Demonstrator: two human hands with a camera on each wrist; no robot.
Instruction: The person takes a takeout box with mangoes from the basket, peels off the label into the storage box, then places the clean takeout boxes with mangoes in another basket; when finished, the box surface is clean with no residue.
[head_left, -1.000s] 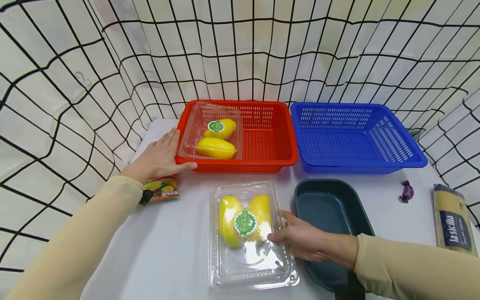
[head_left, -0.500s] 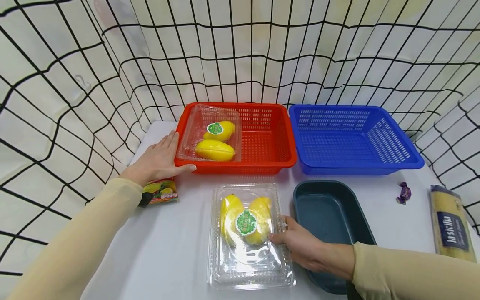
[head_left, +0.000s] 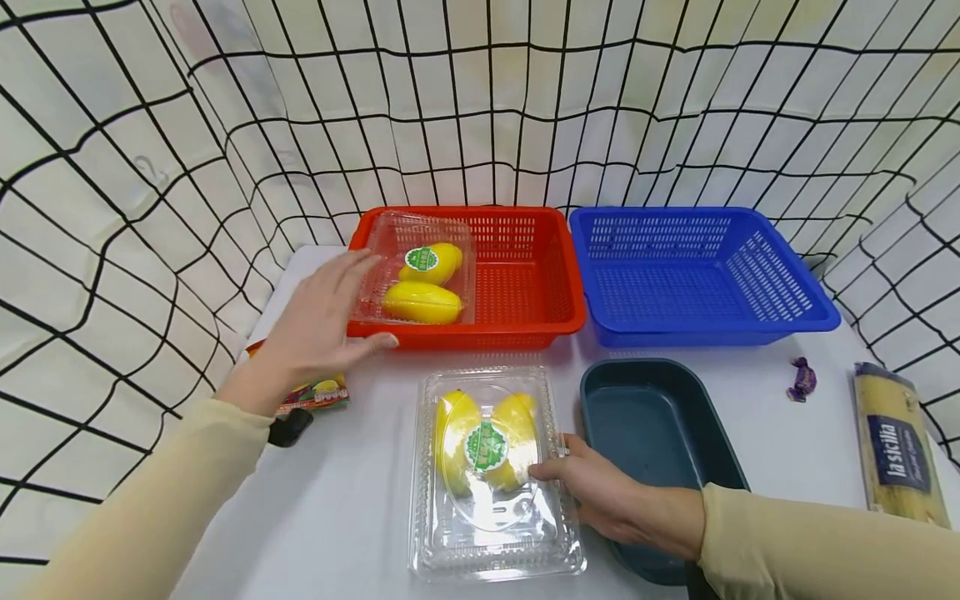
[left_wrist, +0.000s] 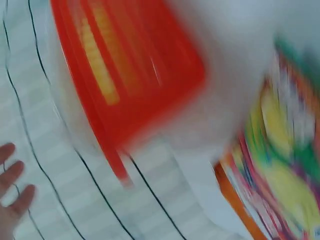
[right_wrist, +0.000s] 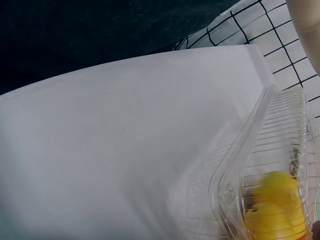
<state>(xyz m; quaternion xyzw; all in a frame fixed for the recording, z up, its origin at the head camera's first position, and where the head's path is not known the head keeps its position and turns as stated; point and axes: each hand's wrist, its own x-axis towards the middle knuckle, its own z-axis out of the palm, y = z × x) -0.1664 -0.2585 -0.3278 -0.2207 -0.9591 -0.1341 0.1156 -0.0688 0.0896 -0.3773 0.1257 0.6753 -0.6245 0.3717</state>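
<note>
In the head view my right hand [head_left: 611,492] grips the right side of a clear plastic clamshell box [head_left: 495,537], thumb on the lid. Inside it lie two yellow fruits with a round green-and-white sticker above them. The right wrist view shows this box [right_wrist: 250,160] with its lower edge above the white table. My left hand [head_left: 311,321] has its fingers extended and thumb spread by the left end of a red basket [head_left: 480,337]; contact cannot be told. In that basket's left half sits a similar clamshell box [head_left: 378,250] with two yellow fruits.
A blue basket [head_left: 705,337] stands right of the red one. Before it lies a dark rectangular pan [head_left: 652,425], partly under my right arm. A purple-wrapped candy [head_left: 802,379] and a yellow packet [head_left: 900,442] are farther right. A colourful packet [head_left: 318,393] lies below my left hand.
My left hand has lifted off the red basket's left end and shifted slightly toward me. The right hand keeps its grip on the box, which has barely moved.
</note>
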